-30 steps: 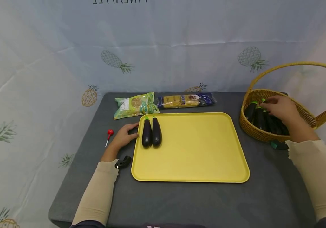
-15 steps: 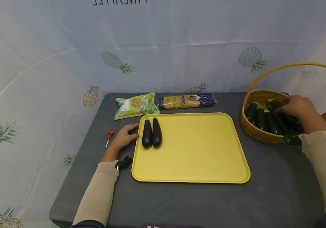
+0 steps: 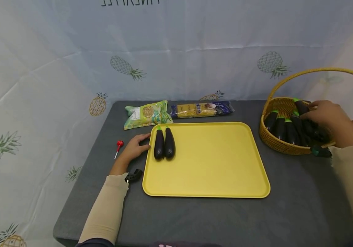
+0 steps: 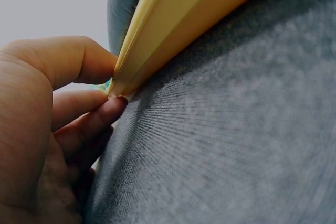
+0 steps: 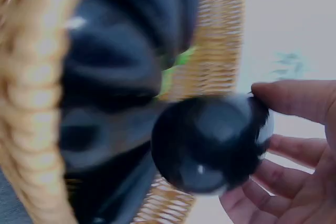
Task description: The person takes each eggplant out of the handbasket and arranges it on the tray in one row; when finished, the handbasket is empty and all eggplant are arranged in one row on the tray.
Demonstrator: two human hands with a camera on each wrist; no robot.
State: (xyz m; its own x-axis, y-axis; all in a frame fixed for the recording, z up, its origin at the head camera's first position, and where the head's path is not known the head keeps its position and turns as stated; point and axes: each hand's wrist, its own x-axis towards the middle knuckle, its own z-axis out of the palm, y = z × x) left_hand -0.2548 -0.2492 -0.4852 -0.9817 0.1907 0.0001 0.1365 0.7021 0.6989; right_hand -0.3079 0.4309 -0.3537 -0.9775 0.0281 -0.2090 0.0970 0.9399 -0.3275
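Observation:
My left hand (image 3: pixel 135 147) touches the left rim of a yellow tray (image 3: pixel 213 161); in the left wrist view its thumb (image 4: pixel 92 64) and fingertips meet the tray's outer edge. Two dark eggplants (image 3: pixel 159 144) lie side by side on the tray's left part, stems away from me. At the right, my right hand (image 3: pixel 328 116) is over a wicker basket (image 3: pixel 275 145) and grips an eggplant (image 3: pixel 301 107). The right wrist view shows that eggplant (image 5: pixel 210 145) end-on, the thumb on one side and fingers on the other. More eggplants (image 3: pixel 281 128) fill the basket.
A green snack bag (image 3: pixel 148 114) and a blue-yellow packet (image 3: pixel 202 109) lie behind the tray. A red lollipop (image 3: pixel 119 144) is left of my left hand. The basket's tall handle (image 3: pixel 321 69) arches over it. A patterned cloth (image 3: pixel 185 68) hangs behind the table.
My right hand has shifted rightward over the basket, and an eggplant in its grip has moved right with it, uncovering others. The left hand and tray have stayed put.

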